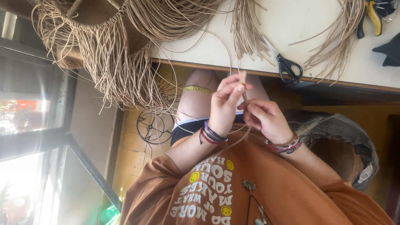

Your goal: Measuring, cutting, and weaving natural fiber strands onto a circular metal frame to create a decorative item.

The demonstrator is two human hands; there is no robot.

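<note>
Here's the cream worktable (291,25), wooden edge running across the upper frame, and everything gets placed from it. On its top, near the edge, lie black-handled scissors (285,62); further along towards the frame's right corner sit yellow-handled pliers (373,16) and a dark object partly cut off. Loose bundles of tan cord (250,29) fan over the tabletop, and at the table's far left end a woven basket (96,25) spills a thick fringe of the same cord over the edge and down. Below the table, by the fringe, a black wire ring frame (155,127) rests on the yellowish floor, with a dark-framed window further left. On the other side, under the table, a woven basket in a plastic wrap (341,146).

Now the hands, just below the table edge, over the bare knees. Left hand (227,104) up, fingers closed, pinching a thin stick (243,85) wound with cord, held roughly upright. Right hand (266,118) just beside it, fingertips pressed on the stick's lower part. Bracelets on both wrists, a cord strand trailing down across the orange shirt
</note>
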